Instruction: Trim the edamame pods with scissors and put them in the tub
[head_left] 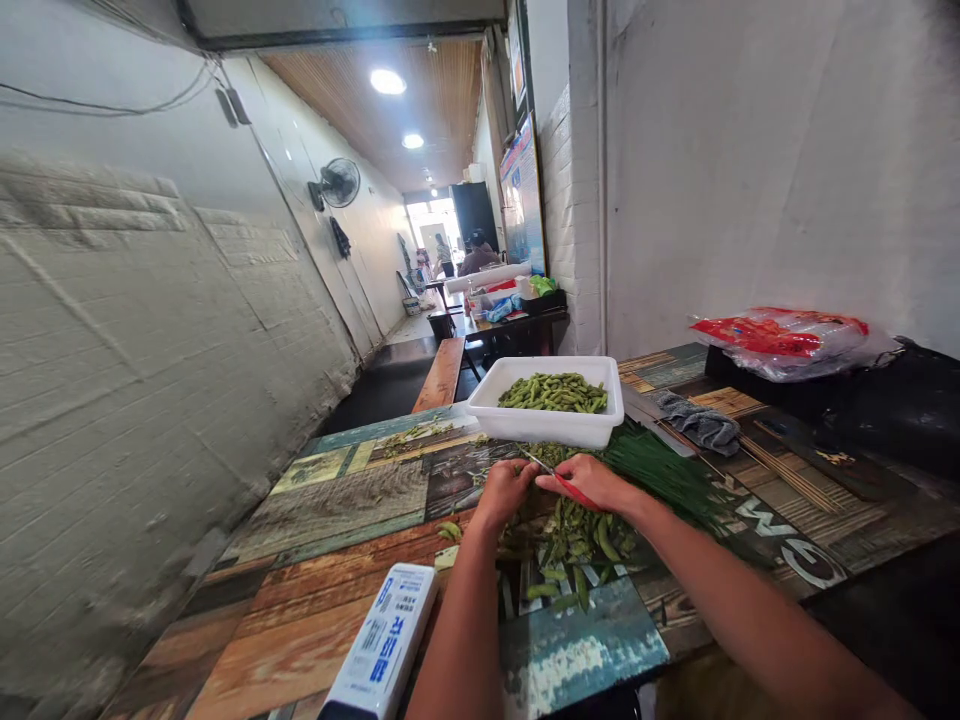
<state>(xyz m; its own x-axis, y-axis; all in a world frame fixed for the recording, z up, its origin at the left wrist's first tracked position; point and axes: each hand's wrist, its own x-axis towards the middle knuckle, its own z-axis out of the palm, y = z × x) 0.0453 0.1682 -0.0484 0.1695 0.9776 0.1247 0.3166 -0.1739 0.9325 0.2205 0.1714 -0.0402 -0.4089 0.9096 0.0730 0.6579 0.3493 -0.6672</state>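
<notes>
My right hand (pixel 589 483) is closed round red-handled scissors (pixel 568 486) whose blades point left toward my left hand (pixel 504 491). The left hand's fingers are curled in a pinch at the blade tips, seemingly on a green bean pod too small to make out. Under both hands lies a loose pile of green bean pods (pixel 581 540) on the patterned wooden table (pixel 337 500). Just beyond the hands stands a white rectangular tub (pixel 491 400) holding more green pods (pixel 555 392).
A bundle of green chives (pixel 664 475) lies right of the hands, with a grey cloth (pixel 701 422) and a red-and-clear plastic bag (pixel 787 342) behind. A white and blue box (pixel 382 645) sits at the near left. A wall runs along the left; people sit far down the corridor.
</notes>
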